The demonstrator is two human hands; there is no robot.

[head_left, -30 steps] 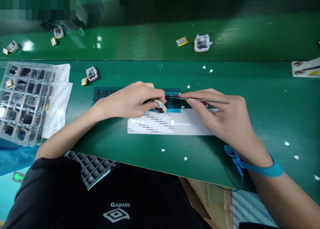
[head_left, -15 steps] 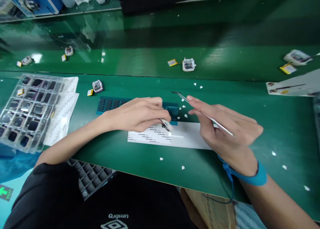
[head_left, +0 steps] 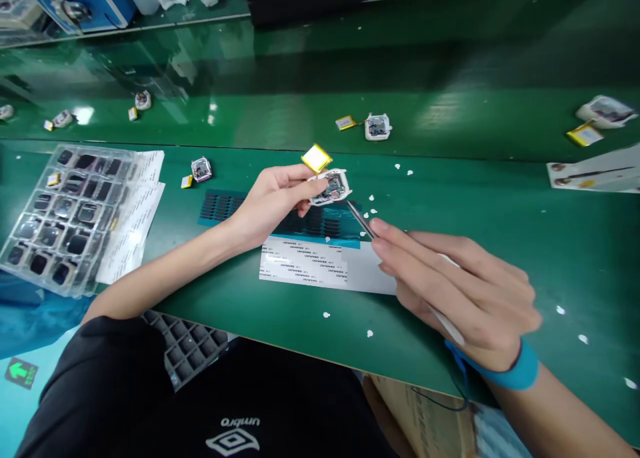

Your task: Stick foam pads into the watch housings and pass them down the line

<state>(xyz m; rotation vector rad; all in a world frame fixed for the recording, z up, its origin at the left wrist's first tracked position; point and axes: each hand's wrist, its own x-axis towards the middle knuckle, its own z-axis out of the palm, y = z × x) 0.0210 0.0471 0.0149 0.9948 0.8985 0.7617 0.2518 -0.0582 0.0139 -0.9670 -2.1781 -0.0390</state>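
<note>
Between the thumb and fingers of my left hand [head_left: 275, 195] is a white watch case [head_left: 336, 186], its open side with the circuit board facing up. A yellow-edged battery [head_left: 317, 158] sticks out at its far side. My right hand [head_left: 455, 285] is closed on metal tweezers [head_left: 361, 219], whose tip points at the case's lower right edge; whether they touch I cannot tell. Below the case lie a blue sheet of black strips [head_left: 223, 207] and a printed white adhesive sheet [head_left: 303, 261]. A blue band [head_left: 517, 371] circles my right wrist.
At left stands a clear tray [head_left: 63, 215] of watch parts, beside white printed sheets [head_left: 135, 235]. More opened watch cases with batteries lie around, one at the back [head_left: 378, 127] and one left of centre [head_left: 201, 169]. Small white pieces [head_left: 370, 333] are scattered on the green table [head_left: 280, 315].
My left hand has lifted and turned the watch case, so its inside and battery now show. The tweezers in my right hand have tilted, tip lower and close to the case.
</note>
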